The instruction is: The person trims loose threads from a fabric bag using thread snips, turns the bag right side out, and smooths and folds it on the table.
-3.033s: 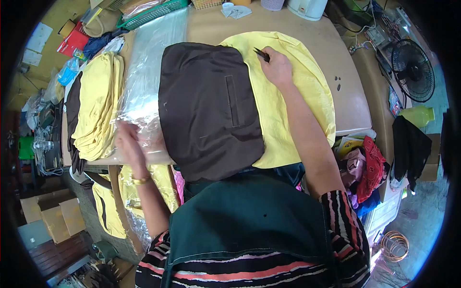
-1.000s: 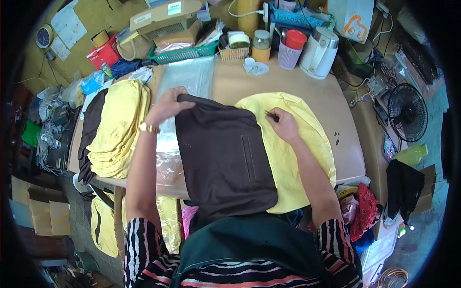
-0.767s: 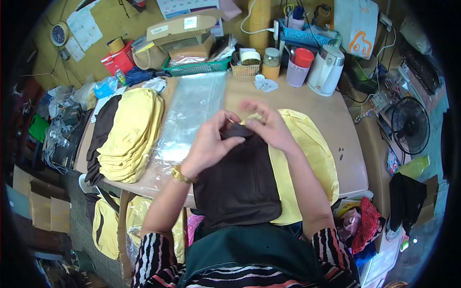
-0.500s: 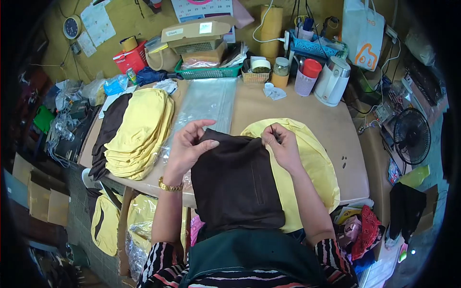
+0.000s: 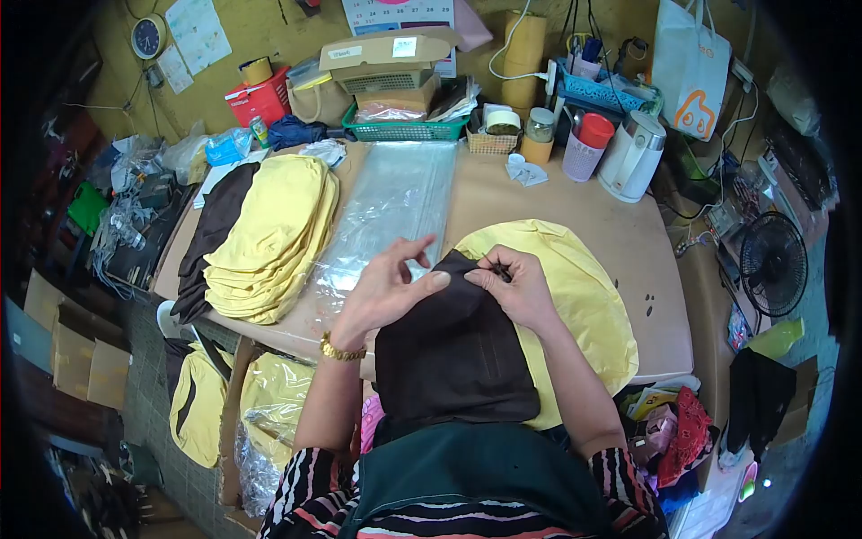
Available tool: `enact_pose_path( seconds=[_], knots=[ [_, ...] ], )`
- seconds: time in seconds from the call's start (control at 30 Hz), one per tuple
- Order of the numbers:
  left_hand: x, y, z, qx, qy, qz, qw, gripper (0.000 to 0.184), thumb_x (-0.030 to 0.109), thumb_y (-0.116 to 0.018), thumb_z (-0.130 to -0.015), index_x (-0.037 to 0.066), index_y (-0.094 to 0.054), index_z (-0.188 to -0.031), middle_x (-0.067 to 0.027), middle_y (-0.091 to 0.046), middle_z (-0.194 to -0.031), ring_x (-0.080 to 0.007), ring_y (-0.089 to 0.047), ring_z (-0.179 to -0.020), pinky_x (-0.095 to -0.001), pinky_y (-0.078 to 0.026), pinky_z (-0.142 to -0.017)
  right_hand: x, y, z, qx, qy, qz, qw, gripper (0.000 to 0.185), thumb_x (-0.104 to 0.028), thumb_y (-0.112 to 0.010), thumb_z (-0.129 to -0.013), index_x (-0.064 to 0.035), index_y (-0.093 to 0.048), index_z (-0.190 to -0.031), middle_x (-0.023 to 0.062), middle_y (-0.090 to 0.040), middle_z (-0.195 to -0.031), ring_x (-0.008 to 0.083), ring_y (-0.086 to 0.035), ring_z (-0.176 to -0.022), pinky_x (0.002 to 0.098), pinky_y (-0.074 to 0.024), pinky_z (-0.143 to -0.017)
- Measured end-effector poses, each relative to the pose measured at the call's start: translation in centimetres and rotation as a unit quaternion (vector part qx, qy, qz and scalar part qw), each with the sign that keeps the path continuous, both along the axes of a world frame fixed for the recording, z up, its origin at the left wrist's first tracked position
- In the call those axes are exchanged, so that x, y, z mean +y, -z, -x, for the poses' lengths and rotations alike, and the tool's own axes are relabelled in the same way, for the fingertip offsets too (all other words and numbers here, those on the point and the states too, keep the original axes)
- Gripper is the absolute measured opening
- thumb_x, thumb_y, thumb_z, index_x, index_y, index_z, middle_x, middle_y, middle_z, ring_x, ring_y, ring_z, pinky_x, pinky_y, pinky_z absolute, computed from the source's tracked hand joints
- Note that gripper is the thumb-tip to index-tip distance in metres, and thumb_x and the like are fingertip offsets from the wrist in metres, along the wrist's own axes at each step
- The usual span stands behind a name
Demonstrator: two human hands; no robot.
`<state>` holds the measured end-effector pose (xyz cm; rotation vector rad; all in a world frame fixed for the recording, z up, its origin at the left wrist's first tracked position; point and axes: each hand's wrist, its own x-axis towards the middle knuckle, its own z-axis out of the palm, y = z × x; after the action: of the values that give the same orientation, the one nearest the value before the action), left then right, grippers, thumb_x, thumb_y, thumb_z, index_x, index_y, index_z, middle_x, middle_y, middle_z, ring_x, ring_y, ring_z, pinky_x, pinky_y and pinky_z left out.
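Note:
A dark brown cloth piece with a straight seamed slit hangs in front of the green apron, its top edge gathered up. My right hand pinches that top edge between thumb and fingers. Something small and dark shows within its curled fingers, too hidden to name. My left hand, a gold watch at its wrist, has its fingers stretched apart, the thumb by the upper left of the cloth. Behind the brown cloth, a rounded yellow cloth piece lies on the table, partly covered.
A stack of yellow cloth pieces lies at the table's left beside dark cloth. Clear plastic bags lie mid-table. Along the back stand a green basket, a cup and a white kettle. A fan stands right.
My left hand has moved right, towards my right hand, and its fingers have come off the cloth's left corner. The brown cloth's top is now bunched together near my right hand. The view shifted slightly.

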<state>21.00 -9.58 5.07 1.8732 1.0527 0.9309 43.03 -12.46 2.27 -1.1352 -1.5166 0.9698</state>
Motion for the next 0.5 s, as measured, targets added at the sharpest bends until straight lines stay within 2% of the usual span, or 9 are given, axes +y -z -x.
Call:
enact_pose_path(
  seconds=[0.03, 0.07, 0.1, 0.17, 0.2, 0.33, 0.4, 0.43, 0.5],
  knots=[
    [0.1, -0.4, -0.5, 0.012, 0.027, 0.038, 0.999, 0.062, 0.031, -0.082, -0.076, 0.003, -0.061, -0.128, 0.0004, -0.055, -0.087, -0.0078, -0.043, -0.065, -0.0230, -0.043, -0.062, -0.1, -0.1, 0.3, -0.015, -0.003, -0.016, 1.000, 0.022, -0.015, -0.078, -0.082, -0.0001, -0.062, -0.079, -0.0012, -0.057, -0.065, 0.0052, -0.046, -0.062, 0.0245, -0.0390, -0.057],
    [0.2, -0.6, -1.0, -0.016, 0.045, 0.048, 0.998, 0.043, 0.026, -0.080, -0.080, 0.004, -0.070, -0.115, -0.0001, -0.057, -0.089, -0.0080, -0.047, -0.067, -0.0247, -0.044, -0.063, -0.1, -0.1, 0.5, -0.015, -0.005, -0.015, 1.000, 0.022, -0.015, -0.078, -0.082, -0.0001, -0.062, -0.079, -0.0012, -0.057, -0.065, 0.0052, -0.046, -0.062, 0.0245, -0.0390, -0.057],
    [0.6, -0.2, -1.3, -0.016, 0.044, 0.050, 0.998, 0.043, 0.026, -0.080, -0.080, 0.004, -0.070, -0.115, -0.0001, -0.057, -0.089, -0.0080, -0.047, -0.067, -0.0247, -0.044, -0.063, -0.1, 0.1, 0.7, -0.039, 0.003, -0.038, 0.999, 0.022, -0.015, -0.078, -0.081, 0.0001, -0.061, -0.080, 0.0015, -0.057, -0.064, 0.0072, -0.047, -0.060, 0.0257, -0.0400, -0.057],
    [1.6, 1.2, -1.7, -0.119, 0.063, 0.024, 0.991, 0.025, 0.016, -0.073, -0.086, 0.002, -0.073, -0.107, -0.0007, -0.059, -0.085, -0.0058, -0.051, -0.072, -0.0234, -0.043, -0.068, -0.2, 0.2, 0.7, -0.061, 0.013, -0.062, 0.996, 0.023, -0.015, -0.078, -0.081, 0.0003, -0.061, -0.080, 0.0043, -0.057, -0.064, 0.0093, -0.047, -0.059, 0.0269, -0.0409, -0.057],
    [1.5, 1.2, -1.9, -0.152, 0.058, 0.016, 0.987, 0.013, 0.011, -0.071, -0.087, 0.003, -0.075, -0.096, -0.0009, -0.062, -0.087, -0.0060, -0.054, -0.071, -0.0222, -0.044, -0.064, -0.3, 0.1, 0.6, -0.070, 0.024, -0.068, 0.995, 0.023, -0.015, -0.078, -0.080, 0.0003, -0.061, -0.081, 0.0060, -0.058, -0.064, 0.0109, -0.048, -0.058, 0.0277, -0.0414, -0.057],
    [1.1, 0.8, -1.4, -0.183, 0.014, 0.109, 0.977, 0.016, 0.014, -0.070, -0.089, -0.002, -0.072, -0.090, -0.0034, -0.064, -0.092, -0.0070, -0.055, -0.066, -0.0189, -0.044, -0.058, -0.6, -0.2, -0.2, -0.095, 0.054, -0.069, 0.992, 0.024, -0.015, -0.078, -0.080, 0.0007, -0.060, -0.081, 0.0075, -0.058, -0.063, 0.0131, -0.049, -0.056, 0.0291, -0.0419, -0.056],
    [1.3, 1.2, -1.2, -0.192, 0.029, 0.190, 0.962, 0.020, 0.016, -0.063, -0.095, -0.004, -0.064, -0.094, -0.0125, -0.066, -0.103, -0.0125, -0.065, -0.071, -0.0186, -0.050, -0.059, -0.6, -0.2, -0.4, -0.099, 0.053, -0.062, 0.992, 0.024, -0.016, -0.078, -0.080, 0.0008, -0.061, -0.082, 0.0081, -0.059, -0.065, 0.0145, -0.051, -0.057, 0.0300, -0.0429, -0.057],
    [1.1, 1.3, -1.4, -0.192, 0.028, 0.192, 0.962, 0.020, 0.016, -0.063, -0.095, -0.004, -0.064, -0.094, -0.0125, -0.066, -0.103, -0.0125, -0.065, -0.071, -0.0186, -0.050, -0.059, -0.7, -0.2, -0.4, -0.104, 0.051, -0.057, 0.992, 0.024, -0.017, -0.078, -0.079, 0.0009, -0.062, -0.084, 0.0086, -0.060, -0.067, 0.0159, -0.053, -0.059, 0.0309, -0.0439, -0.058],
    [0.7, 1.6, -2.0, -0.347, 0.098, 0.253, 0.898, 0.022, 0.020, -0.054, -0.100, -0.001, -0.055, -0.095, -0.0181, -0.067, -0.101, -0.0207, -0.071, -0.086, -0.0276, -0.059, -0.072, -0.8, -0.4, -0.1, -0.109, 0.066, -0.089, 0.988, 0.024, -0.018, -0.077, -0.080, -0.0001, -0.063, -0.088, 0.0093, -0.060, -0.075, 0.0188, -0.057, -0.065, 0.0326, -0.0454, -0.060]
  ],
)
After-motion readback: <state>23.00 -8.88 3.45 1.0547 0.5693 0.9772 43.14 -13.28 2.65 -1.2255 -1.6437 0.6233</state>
